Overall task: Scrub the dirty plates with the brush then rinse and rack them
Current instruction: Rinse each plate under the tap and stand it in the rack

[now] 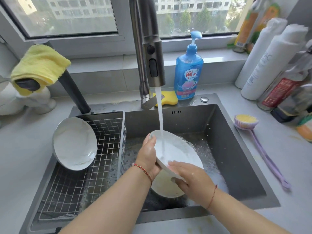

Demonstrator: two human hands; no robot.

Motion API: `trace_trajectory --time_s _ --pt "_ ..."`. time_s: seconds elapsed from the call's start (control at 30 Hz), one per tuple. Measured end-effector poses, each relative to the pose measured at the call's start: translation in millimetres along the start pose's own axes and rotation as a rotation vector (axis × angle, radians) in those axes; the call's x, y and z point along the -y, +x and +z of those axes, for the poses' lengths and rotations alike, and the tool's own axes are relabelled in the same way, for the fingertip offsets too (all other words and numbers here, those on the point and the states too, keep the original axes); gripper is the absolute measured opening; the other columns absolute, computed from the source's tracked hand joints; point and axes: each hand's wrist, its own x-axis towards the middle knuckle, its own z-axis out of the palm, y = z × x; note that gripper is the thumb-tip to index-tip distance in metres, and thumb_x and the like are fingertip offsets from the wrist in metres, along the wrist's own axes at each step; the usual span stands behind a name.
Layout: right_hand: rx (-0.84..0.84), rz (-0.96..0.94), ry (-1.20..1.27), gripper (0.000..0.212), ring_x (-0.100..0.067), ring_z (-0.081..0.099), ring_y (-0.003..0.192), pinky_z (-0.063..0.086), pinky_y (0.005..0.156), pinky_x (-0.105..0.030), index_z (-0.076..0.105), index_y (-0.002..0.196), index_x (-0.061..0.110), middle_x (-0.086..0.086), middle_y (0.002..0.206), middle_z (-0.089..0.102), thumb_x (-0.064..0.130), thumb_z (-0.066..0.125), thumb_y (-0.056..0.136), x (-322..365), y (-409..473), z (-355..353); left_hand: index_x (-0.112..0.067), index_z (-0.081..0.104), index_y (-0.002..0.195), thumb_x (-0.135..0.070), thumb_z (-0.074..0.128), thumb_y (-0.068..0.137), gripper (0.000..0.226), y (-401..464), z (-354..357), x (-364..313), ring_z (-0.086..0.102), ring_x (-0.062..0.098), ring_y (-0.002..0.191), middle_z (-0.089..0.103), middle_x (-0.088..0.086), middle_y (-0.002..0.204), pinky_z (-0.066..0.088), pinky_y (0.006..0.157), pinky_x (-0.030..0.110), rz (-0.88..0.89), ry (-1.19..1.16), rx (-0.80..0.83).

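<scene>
Plate (177, 149) between both hands (148, 156).

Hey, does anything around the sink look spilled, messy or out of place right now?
Only small things: a yellowish smear on the counter edge nearest the camera, and the yellow cloth draped over the side tap's dark spout. Nothing looks broken.

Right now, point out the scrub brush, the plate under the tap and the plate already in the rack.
scrub brush (246, 121), head view, on its bristle head.
plate under the tap (179, 150), head view, on its wet inner face.
racked plate (75, 143), head view, on its centre.
</scene>
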Motion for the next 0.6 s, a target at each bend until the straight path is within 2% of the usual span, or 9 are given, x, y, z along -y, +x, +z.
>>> trace_trajectory --time_s 0.1,0.17,0.27,0.33,0.37,0.4,0.47,0.53,0.6 --pt "-0.113 0.121 0.091 0.033 -0.006 0.066 0.09 0.052 0.078 -0.019 0.072 0.107 0.028 0.01 0.098 0.074 0.035 0.054 0.08 5.9 -1.2 -13.5 -0.021 0.054 0.123 -0.03 0.041 0.102 0.026 -1.1 13.1 2.6 0.062 0.041 0.11 0.062 0.02 0.123 0.05 0.09 0.065 -0.056 0.094 0.023" --pt "-0.047 0.241 0.212 0.023 -0.004 0.059 0.072 0.043 0.063 -0.016 0.067 0.097 0.042 0.02 0.075 0.067 0.036 0.056 0.078 8.3 -2.5 -27.2 -0.017 0.053 0.113 -0.032 0.051 0.097 0.022 0.8 19.2 4.5 0.063 0.039 0.105 0.06 0.018 0.114 0.049 0.093 0.061 -0.087 0.188 0.014" --pt "0.001 0.304 0.361 0.017 0.0 0.049 0.059 0.035 0.059 -0.017 0.062 0.068 0.049 0.023 0.058 0.054 0.035 0.06 0.076 6.5 -1.5 -37.2 -0.013 0.053 0.108 -0.036 0.059 0.093 0.028 3.2 29.1 3.9 0.058 0.032 0.088 0.052 0.012 0.095 0.05 0.094 0.057 -0.146 0.221 -0.019" --pt "-0.002 0.345 0.494 0.021 0.002 0.049 0.06 0.038 0.061 -0.018 0.064 0.069 0.043 0.02 0.061 0.056 0.025 0.067 0.079 4.6 -3.0 -42.1 -0.012 0.054 0.103 -0.038 0.06 0.092 0.028 7.3 36.0 2.5 0.057 0.03 0.078 0.052 0.012 0.084 0.053 0.089 0.054 -0.157 0.207 -0.067" --pt "0.003 0.358 0.562 0.016 0.002 0.05 0.062 0.04 0.062 -0.018 0.066 0.074 0.038 0.018 0.065 0.058 0.023 0.069 0.078 4.4 -4.1 -44.8 -0.015 0.054 0.1 -0.04 0.059 0.093 0.026 8.2 39.1 -0.2 0.055 0.028 0.072 0.05 0.01 0.079 0.053 0.083 0.049 -0.16 0.201 -0.087" --pt "0.007 0.361 0.635 0.008 0.0 0.052 0.065 0.041 0.063 -0.018 0.067 0.079 0.032 0.014 0.069 0.059 0.025 0.069 0.076 5.0 -5.2 -47.6 -0.016 0.054 0.097 -0.043 0.056 0.095 0.027 7.9 41.5 -4.1 0.054 0.027 0.069 0.05 0.01 0.076 0.052 0.077 0.043 -0.183 0.197 -0.107" --pt "-0.018 0.363 0.755 0.013 -0.006 0.056 0.067 0.045 0.062 -0.02 0.069 0.081 0.022 0.005 0.073 0.061 0.028 0.068 0.07 6.1 -6.8 -51.4 -0.015 0.055 0.087 -0.053 0.051 0.094 0.038 10.4 39.5 -10.5 0.056 0.028 0.068 0.056 0.01 0.072 0.047 0.073 0.035 -0.261 0.192 -0.135" --pt "-0.06 0.405 0.885 0.019 -0.009 0.062 0.069 0.05 0.061 -0.023 0.07 0.085 0.02 0.005 0.074 0.067 0.026 0.069 0.066 6.9 -5.7 -53.7 -0.015 0.059 0.082 -0.065 0.047 0.089 0.052 12.6 32.9 -13.6 0.062 0.032 0.08 0.066 0.013 0.078 0.049 0.084 0.037 -0.284 0.201 -0.118" --pt "-0.111 0.437 1.043 0.032 -0.015 0.067 0.072 0.055 0.062 -0.027 0.071 0.091 0.014 0.001 0.077 0.071 0.027 0.075 0.061 7.6 -3.5 -53.7 -0.018 0.068 0.093 -0.069 0.045 0.087 0.057 12.8 26.1 -12.5 0.065 0.034 0.097 0.071 0.014 0.095 0.048 0.096 0.048 -0.268 0.21 -0.102"
